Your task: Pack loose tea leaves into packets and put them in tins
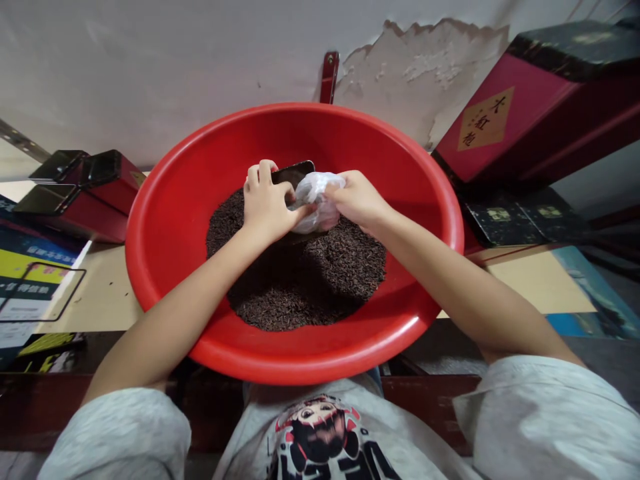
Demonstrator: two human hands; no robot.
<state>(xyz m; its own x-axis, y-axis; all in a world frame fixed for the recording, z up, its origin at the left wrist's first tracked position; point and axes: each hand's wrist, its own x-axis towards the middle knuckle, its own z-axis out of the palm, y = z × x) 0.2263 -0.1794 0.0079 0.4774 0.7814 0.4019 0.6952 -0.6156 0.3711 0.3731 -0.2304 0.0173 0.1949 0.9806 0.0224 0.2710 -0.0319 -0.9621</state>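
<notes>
A big red plastic basin (173, 267) holds a heap of dark, dry loose tea leaves (295, 307). Over the heap, my left hand (267, 200) grips a dark tin (295, 172), its thumb against a crumpled clear plastic bag (317, 200) at the tin's mouth. The fingers of my right hand (357, 199) are closed on the bag's right side. Both hands and the bag hide most of the tin, so its full shape and contents cannot be made out.
Red tea tins with black lids (103, 193) stand left of the basin. A large red canister (520, 113) leans at the right, above dark lids (505, 217). Yellowish boards (100, 287) and printed sheets (30, 267) lie around. Behind is a peeling wall (425, 67).
</notes>
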